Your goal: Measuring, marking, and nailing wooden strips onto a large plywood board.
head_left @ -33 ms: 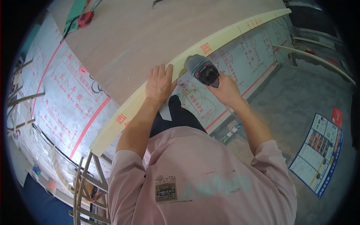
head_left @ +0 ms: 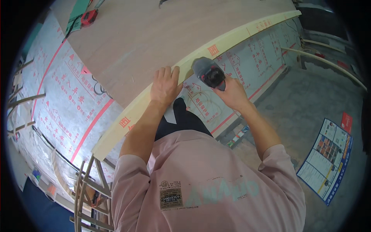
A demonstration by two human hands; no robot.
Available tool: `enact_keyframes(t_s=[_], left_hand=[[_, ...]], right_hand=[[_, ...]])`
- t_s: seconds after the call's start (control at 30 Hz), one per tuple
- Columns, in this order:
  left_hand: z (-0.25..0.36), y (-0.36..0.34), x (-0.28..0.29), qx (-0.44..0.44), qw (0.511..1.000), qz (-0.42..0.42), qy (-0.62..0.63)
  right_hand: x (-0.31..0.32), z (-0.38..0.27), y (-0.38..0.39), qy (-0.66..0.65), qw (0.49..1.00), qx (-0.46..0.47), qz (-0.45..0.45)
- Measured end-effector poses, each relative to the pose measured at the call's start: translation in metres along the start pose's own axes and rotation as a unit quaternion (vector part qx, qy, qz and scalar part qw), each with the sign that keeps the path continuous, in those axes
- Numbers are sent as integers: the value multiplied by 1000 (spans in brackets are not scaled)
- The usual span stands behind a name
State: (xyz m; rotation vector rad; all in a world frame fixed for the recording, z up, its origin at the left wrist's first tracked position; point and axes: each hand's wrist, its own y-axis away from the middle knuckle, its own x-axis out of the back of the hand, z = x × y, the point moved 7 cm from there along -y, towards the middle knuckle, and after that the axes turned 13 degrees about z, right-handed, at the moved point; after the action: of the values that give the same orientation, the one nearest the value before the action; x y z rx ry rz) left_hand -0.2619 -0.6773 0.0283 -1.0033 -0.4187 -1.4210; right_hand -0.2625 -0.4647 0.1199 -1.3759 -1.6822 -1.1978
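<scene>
My left hand (head_left: 165,85) grips a long pale-yellow board (head_left: 122,120) with red printing, fingers over its top, along the edge of a brown plywood sheet (head_left: 123,46). Just right of it, my right hand (head_left: 233,92) is closed on the handle of a grey and black cordless power tool (head_left: 208,70), whose head is against or just over the board; its tip is hidden. Below the board my dark-clad leg (head_left: 181,116) shows between my forearms.
A red tape measure (head_left: 89,17) and green strip (head_left: 77,13) lie on the upper-left plywood. Printed protective sheeting (head_left: 69,100) surrounds it. A wooden trestle-like frame (head_left: 92,181) stands lower left. Long battens (head_left: 320,54) sit upper right; a printed poster (head_left: 324,158) lies on the grey floor at right.
</scene>
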Motion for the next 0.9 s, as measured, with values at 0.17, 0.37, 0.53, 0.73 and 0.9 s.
enact_keyframes(t_s=[0.17,0.37,0.53,0.73,0.9], left_hand=[[-4,3,-1,4,1000,-15,10],[0,2,0,-12,1000,-12,0],[1,0,1,-8,1000,-6,4],[-1,-1,2,-6,1000,9,10],[-3,3,-1,13,999,-31,13]], right_hand=[[-2,-7,-1,-2,1000,5,-1],[-3,-2,-4,-13,1000,5,3],[-2,-1,-5,6,1000,-2,-6],[4,0,1,64,997,-6,-31],[5,7,14,94,995,-17,-20]])
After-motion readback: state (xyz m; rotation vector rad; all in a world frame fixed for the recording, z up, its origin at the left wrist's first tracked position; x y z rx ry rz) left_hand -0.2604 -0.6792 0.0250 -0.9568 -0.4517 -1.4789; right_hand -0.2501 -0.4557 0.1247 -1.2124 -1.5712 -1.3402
